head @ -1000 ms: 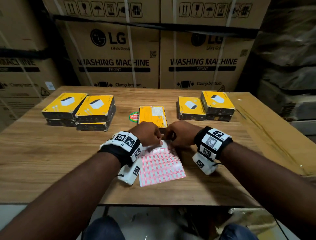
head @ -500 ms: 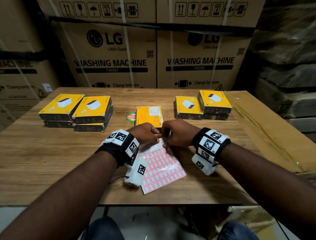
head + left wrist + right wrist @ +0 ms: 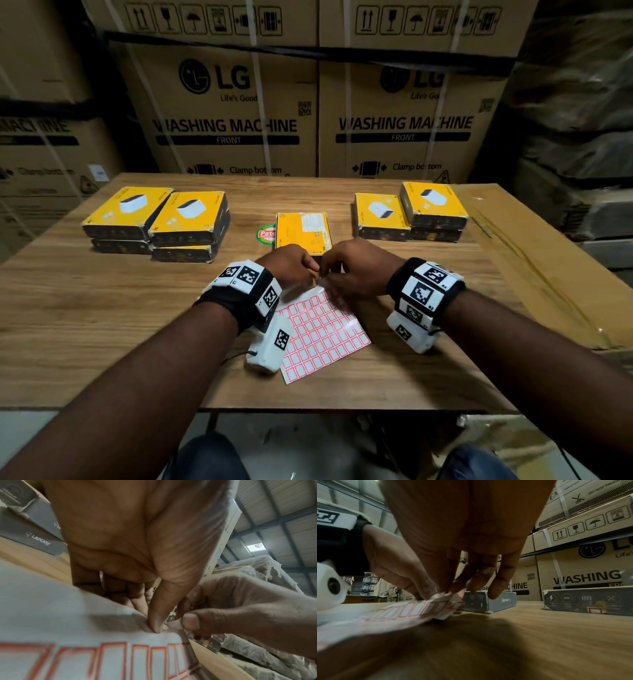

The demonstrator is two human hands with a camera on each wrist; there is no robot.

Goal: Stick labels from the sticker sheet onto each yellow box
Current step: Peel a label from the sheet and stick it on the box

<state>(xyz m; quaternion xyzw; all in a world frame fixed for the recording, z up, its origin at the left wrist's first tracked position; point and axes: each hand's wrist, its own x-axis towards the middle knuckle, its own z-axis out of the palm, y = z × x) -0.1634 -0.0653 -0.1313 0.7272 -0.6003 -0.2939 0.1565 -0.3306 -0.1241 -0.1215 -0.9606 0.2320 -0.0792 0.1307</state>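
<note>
A white sticker sheet (image 3: 322, 332) with red-bordered labels lies near the table's front edge, its far edge lifted. My left hand (image 3: 308, 270) pinches that far edge, thumb (image 3: 155, 622) on top. My right hand (image 3: 329, 274) pinches the sheet's far corner (image 3: 452, 599) right beside it; whether a label is peeling off is hidden. One yellow box (image 3: 303, 233) lies just beyond the hands. More yellow boxes are stacked at the left (image 3: 188, 219) and the right (image 3: 433, 205).
The wooden table (image 3: 85, 308) has bare room left and right of the sheet. A round red-and-green sticker (image 3: 265, 234) lies beside the centre box. A cardboard sheet (image 3: 534, 260) covers the table's right side. Large washing-machine cartons (image 3: 233, 126) stand behind.
Both hands have risen slightly and drawn together at the sheet's far edge, which now lifts off the table. The sheet has turned a little anticlockwise.
</note>
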